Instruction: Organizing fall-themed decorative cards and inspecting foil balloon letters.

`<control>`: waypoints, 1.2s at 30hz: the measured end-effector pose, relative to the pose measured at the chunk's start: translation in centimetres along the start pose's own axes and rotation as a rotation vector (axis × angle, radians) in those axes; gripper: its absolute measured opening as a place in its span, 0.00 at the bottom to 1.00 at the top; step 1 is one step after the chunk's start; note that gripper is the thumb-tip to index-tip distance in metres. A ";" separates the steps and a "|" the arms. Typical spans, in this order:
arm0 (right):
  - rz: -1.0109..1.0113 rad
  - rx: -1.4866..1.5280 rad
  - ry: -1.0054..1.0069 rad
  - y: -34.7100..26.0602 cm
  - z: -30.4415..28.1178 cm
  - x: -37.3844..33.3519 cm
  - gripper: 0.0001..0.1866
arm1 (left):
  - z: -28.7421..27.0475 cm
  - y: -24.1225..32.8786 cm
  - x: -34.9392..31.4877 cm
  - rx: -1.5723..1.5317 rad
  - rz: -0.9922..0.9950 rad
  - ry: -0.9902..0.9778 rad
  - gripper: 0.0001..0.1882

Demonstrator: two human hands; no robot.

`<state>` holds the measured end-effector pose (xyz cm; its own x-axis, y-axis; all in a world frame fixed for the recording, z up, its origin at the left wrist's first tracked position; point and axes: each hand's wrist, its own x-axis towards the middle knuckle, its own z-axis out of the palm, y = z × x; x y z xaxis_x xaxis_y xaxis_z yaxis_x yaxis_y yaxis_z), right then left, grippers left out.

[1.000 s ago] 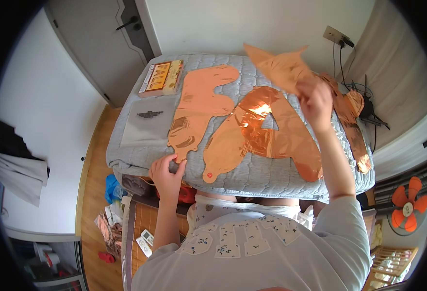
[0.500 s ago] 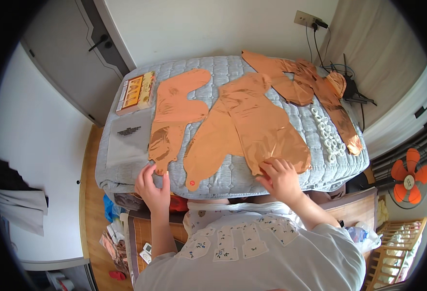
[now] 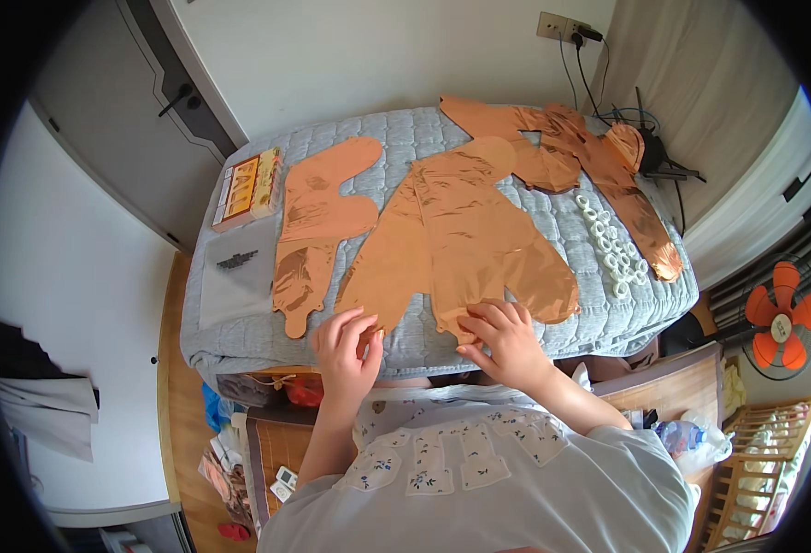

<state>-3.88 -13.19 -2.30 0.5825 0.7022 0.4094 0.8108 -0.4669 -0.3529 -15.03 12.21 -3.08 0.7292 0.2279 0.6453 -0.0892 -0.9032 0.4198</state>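
Note:
A large flat rose-gold foil balloon (image 3: 470,221) lies creased across the middle of the bed, its lower lobes toward me. My left hand (image 3: 346,355) is closed, thumb and curled fingertips together at the bottom of its left lobe. With thumb and fingers, my right hand (image 3: 505,346) pinches the tabbed lower edge near its middle. Left of it a second flat foil balloon (image 3: 330,189), with a rounded tab at its near end, lies untouched. Another crumpled, shiny foil balloon (image 3: 599,161) stretches over the far right of the bed.
On the grey quilted mattress (image 3: 396,124) are a yellow-and-orange box (image 3: 247,189), a clear plastic sleeve (image 3: 235,286) and several white rings (image 3: 613,244). A black router (image 3: 659,157) with cables stands by the right corner. An orange-bladed fan (image 3: 780,327) is at the right.
My left hand has moved right, from the left balloon's tab to the middle balloon. The middle balloon's lower edge has shifted left with my right hand. The view has turned slightly.

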 end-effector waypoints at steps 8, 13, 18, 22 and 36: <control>-0.008 0.099 0.035 0.5 -0.5 -0.7 0.16 | 0.7 1.0 -0.3 -0.051 0.002 -0.057 0.13; 0.085 0.113 0.221 3.4 -4.4 -1.6 0.18 | 2.3 4.2 1.1 -0.128 0.060 -0.110 0.13; 0.379 -0.137 0.548 14.6 -11.2 -5.5 0.14 | 6.0 10.6 2.9 -0.264 0.319 -0.255 0.14; 0.592 -0.362 0.427 23.1 -16.4 -11.8 0.13 | 11.2 16.5 3.4 -0.401 0.566 -0.387 0.16; 0.383 -0.196 0.294 29.5 -18.7 -14.9 0.09 | 19.8 29.4 3.8 -0.608 0.898 -0.520 0.16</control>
<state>12.41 -47.44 -3.04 0.8077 0.2937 0.5112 0.5156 -0.7724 -0.3709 -1.50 -20.67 -0.94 0.4165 -0.6951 0.5859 -0.9091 -0.3131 0.2748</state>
